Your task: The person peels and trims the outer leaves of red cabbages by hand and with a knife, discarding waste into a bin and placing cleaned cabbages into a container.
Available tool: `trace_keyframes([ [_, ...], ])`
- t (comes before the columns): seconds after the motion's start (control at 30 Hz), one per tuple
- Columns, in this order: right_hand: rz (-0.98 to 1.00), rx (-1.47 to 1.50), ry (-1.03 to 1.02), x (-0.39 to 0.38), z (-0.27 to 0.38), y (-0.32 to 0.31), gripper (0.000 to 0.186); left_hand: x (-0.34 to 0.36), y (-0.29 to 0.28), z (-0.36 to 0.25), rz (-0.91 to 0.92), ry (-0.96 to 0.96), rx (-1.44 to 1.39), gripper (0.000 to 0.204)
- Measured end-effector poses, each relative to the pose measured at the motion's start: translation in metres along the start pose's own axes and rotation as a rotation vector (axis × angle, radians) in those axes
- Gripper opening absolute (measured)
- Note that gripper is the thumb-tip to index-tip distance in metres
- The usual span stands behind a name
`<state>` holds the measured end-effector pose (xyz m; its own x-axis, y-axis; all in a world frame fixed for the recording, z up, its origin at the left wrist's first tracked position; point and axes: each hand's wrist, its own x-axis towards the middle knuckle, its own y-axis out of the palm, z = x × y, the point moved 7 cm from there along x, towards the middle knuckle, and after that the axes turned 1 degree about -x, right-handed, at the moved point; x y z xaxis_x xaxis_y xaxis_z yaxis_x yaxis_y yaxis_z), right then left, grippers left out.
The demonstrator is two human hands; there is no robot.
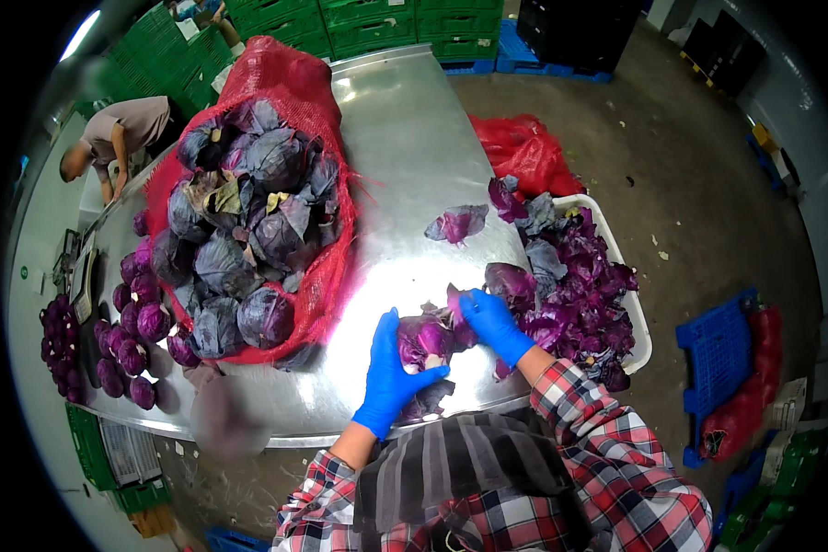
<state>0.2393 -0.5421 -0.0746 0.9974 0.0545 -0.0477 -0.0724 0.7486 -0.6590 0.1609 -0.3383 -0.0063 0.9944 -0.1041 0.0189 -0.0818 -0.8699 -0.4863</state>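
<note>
My left hand (391, 373), in a blue glove, wraps round the near left side of a purple cabbage (423, 339), thumb across its front. My right hand (492, 322), also gloved in blue, pinches a loose outer leaf (457, 317) at the cabbage's right side. Peeled leaves lie under and beside the cabbage on the metal table (391, 138). To the left, an opened red mesh sack (290, 69) spills darker cabbages (276, 158) still in their outer leaves. Immediately right of my right hand, a white bin (642, 336) is heaped with purple leaves (580, 294).
Smaller peeled cabbages (143, 308) cluster at the table's left end. A single leaf (457, 224) rests near the right edge. Another person (124, 138) bends over at the far left. Green crates (368, 23) stack at the back; a blue pallet (722, 359) leans on the right.
</note>
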Motion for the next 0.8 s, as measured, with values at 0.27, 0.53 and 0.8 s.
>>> trace_keyframes([
  [0.27, 0.132, 0.079, -0.019, -0.019, 0.061, -0.026, 0.068, -0.021, -0.035, 0.02, 0.163, -0.205, -0.544, 0.115],
  [0.53, 0.345, 0.288, -0.155, -0.036, 0.094, 0.018, 0.044, -0.01, -0.025, 0.025, 0.022, -0.301, -0.429, 0.111],
  [0.8, 0.113, 0.068, -0.198, -0.02, 0.049, 0.007, 0.024, -0.013, -0.025, 0.029, 0.046, -0.189, -0.315, 0.12],
])
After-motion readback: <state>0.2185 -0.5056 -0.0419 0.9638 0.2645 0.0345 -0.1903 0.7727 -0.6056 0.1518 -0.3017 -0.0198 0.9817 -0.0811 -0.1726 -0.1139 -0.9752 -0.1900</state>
